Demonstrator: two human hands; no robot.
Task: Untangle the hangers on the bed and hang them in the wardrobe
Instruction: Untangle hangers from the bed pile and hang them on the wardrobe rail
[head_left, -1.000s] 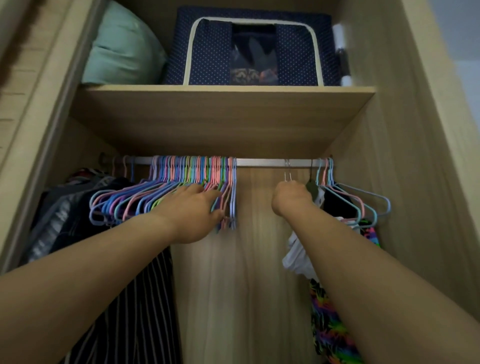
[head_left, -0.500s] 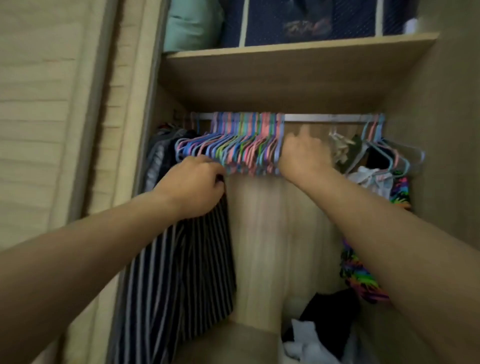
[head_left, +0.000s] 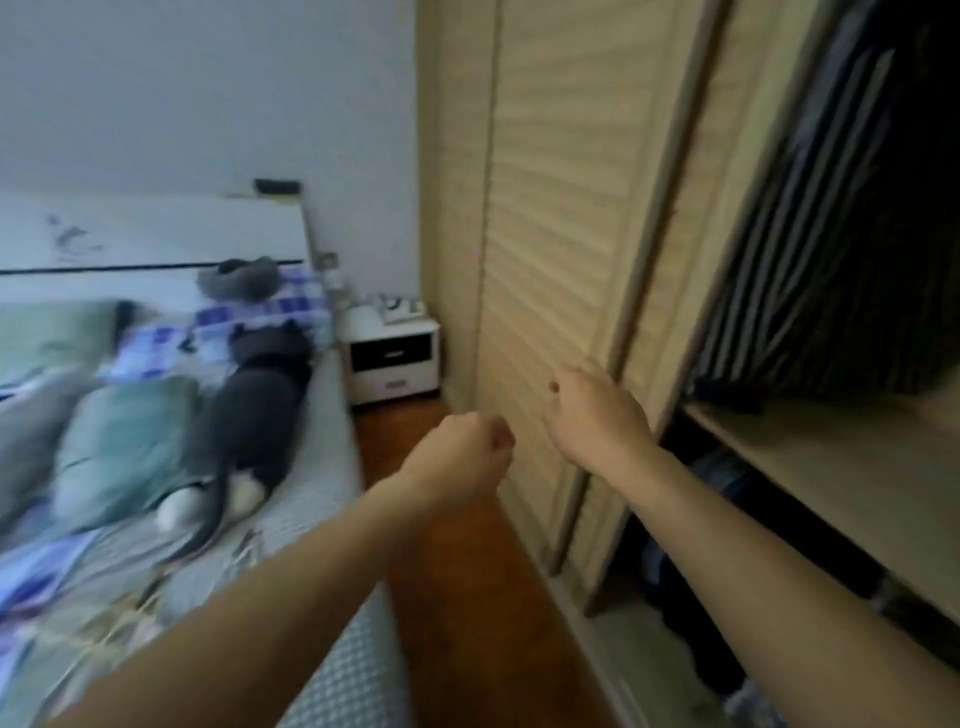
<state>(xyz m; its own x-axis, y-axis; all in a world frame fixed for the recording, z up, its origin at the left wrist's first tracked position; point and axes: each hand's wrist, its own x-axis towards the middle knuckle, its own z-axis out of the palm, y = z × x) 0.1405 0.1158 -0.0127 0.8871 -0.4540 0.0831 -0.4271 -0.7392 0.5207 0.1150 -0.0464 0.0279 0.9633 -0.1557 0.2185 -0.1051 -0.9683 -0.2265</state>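
Observation:
My left hand (head_left: 460, 452) hovers over the wooden floor between bed and wardrobe, curled into a fist with nothing in it. Just to its right, my right hand (head_left: 592, 415) hangs in front of the slatted wardrobe door (head_left: 550, 208), fingers loosely curled and holding nothing. The bed (head_left: 311, 499) lies to the left. Some thin pale shapes (head_left: 130, 613) on its near part are too blurred to tell as hangers. The wardrobe rail and its hangers are out of view.
A dark grey cat (head_left: 254, 410) lies stretched along the bed's right side beside green pillows (head_left: 119, 447). A white nightstand (head_left: 389, 358) stands in the corner. Striped clothes (head_left: 831, 260) hang in the open wardrobe above a wooden shelf (head_left: 831, 467).
The view has swung left from the wardrobe rail to the bed. Both hands have left the hangers on the rail and dropped, holding nothing.

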